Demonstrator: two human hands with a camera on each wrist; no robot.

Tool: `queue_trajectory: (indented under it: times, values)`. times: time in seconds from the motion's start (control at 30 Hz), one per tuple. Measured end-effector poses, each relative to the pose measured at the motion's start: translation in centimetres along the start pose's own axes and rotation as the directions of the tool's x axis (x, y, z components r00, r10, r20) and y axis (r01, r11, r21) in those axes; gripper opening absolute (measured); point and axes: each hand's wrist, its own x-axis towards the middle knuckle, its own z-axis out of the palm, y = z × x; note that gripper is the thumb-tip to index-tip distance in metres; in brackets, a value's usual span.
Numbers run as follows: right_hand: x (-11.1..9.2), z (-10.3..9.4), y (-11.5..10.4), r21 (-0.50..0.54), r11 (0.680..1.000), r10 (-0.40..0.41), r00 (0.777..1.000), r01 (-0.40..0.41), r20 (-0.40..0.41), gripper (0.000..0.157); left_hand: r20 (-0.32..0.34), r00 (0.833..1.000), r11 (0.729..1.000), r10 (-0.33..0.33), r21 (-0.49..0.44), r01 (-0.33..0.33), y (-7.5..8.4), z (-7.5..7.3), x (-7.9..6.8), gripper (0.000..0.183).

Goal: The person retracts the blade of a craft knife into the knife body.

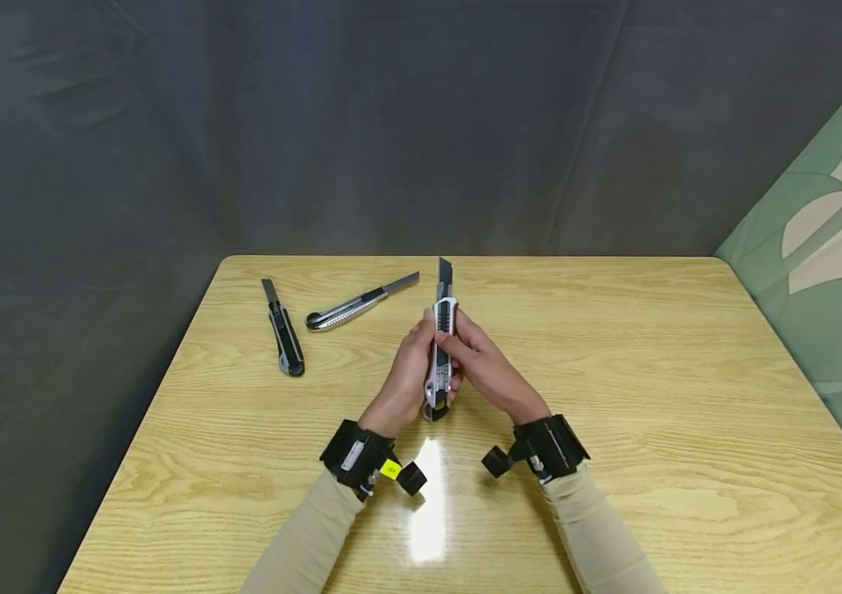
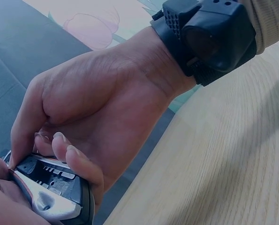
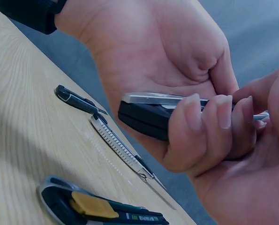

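Note:
Both hands grip a white-and-black utility knife (image 1: pixel 442 363) at the middle of the table. My left hand (image 1: pixel 407 371) holds it from the left. My right hand (image 1: pixel 491 371) holds the other side, its thumb lying across the top face. In the right wrist view the right hand's fingers (image 3: pixel 223 126) curl round the handle. Beneath the hands another utility knife, black with a yellow part (image 3: pixel 94 205), lies on the table, mostly covered in the head view. A blade (image 1: pixel 446 272) points away past the held knife; which knife it belongs to I cannot tell.
A silver utility knife (image 1: pixel 346 313) with its blade out lies left of the hands. Farther left is a black-and-grey utility knife (image 1: pixel 285 338), also with its blade out. The wooden table (image 1: pixel 651 371) ends at a dark curtain (image 1: pixel 428 124).

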Motion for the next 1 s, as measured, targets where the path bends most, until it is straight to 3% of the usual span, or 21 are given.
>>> queue_trajectory:
  times: [0.27,1.0]
  values:
    - [-0.10,-0.19,-0.12,0.042,0.999,0.007,0.999,-0.009,0.050,0.039,0.007,1.000,1.000,0.001,-0.002,-0.001,0.03,0.10,-0.13,0.048]
    - [-0.09,-0.23,-0.17,0.085,0.996,0.011,0.997,-0.018,0.079,0.042,0.008,1.000,1.000,0.004,0.011,-0.004,0.15,0.09,-0.15,0.048]
